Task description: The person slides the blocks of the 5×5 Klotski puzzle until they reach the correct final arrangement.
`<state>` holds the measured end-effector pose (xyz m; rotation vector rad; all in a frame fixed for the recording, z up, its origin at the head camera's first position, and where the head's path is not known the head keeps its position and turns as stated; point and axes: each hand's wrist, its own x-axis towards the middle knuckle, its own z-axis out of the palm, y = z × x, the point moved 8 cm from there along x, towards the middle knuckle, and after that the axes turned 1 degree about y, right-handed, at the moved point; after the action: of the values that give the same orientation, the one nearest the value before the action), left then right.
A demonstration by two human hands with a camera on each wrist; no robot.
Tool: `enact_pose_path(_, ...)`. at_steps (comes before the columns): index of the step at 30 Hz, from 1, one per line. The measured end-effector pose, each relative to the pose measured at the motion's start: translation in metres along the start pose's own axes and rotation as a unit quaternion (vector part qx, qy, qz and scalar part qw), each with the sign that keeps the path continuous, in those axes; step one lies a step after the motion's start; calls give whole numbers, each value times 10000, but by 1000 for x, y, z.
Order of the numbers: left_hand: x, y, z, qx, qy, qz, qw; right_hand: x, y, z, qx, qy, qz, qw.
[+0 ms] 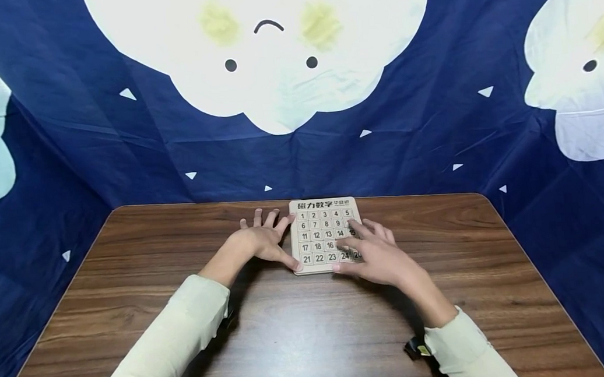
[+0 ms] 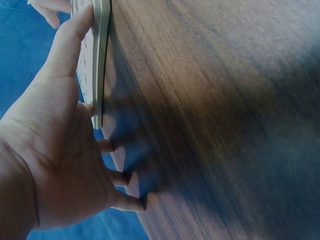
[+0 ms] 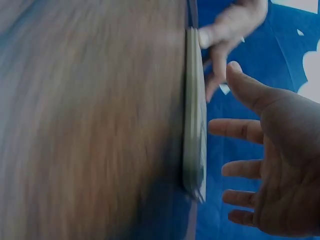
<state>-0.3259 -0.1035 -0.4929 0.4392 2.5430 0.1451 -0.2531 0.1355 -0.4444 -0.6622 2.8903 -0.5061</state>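
A cream-coloured sliding number puzzle [image 1: 318,266] lies flat at the table's far edge, its numbered tiles in rows beneath a printed title. Along its left side is my left hand [image 1: 263,242], fingers spread. The thumb rests on the near left corner and the index finger touches the left edge higher up; the other fingertips reach the tabletop in the left wrist view. My right hand [image 1: 383,257] hovers over the puzzle's right part with loosely bent fingers and hides some tiles. In the right wrist view its fingers [image 3: 242,169] stand apart from the board, holding nothing.
The brown wood-grain table [image 1: 291,341] has rounded far corners. Behind it and at both sides hangs a dark blue cloth [image 1: 147,158] with white clouds and small triangles. Near the right sleeve cuff a small black object [image 1: 416,349] shows.
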Motion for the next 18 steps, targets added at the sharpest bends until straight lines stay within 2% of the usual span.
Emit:
enact_pose_path(3,4,-2,2,5,24,41,10000,-11,16,-11,-119,221,165,9995)
enact_pose_path(7,6,-3,3,62,27,33,10000,-24,29,-16,-225,244,271,9991)
enact_pose_path(8,10,-5,5,95,47,36,9999,-26,30,-16,-239,224,267,9991)
enact_pose_path(14,3,-1,0,47,-6,41,10000,-31,25,-16,-208,168,175,9995)
enact_pose_path(15,-4,3,-3,1,-29,29,10000,-31,23,-16,-203,165,149,9995)
enact_pose_path(16,-3,2,-2,-5,-43,11,10000,-32,21,-16,-194,158,123,9996)
enact_pose_path(18,-9,5,-5,-43,-81,5,10000,-33,18,-14,-190,148,59,9997)
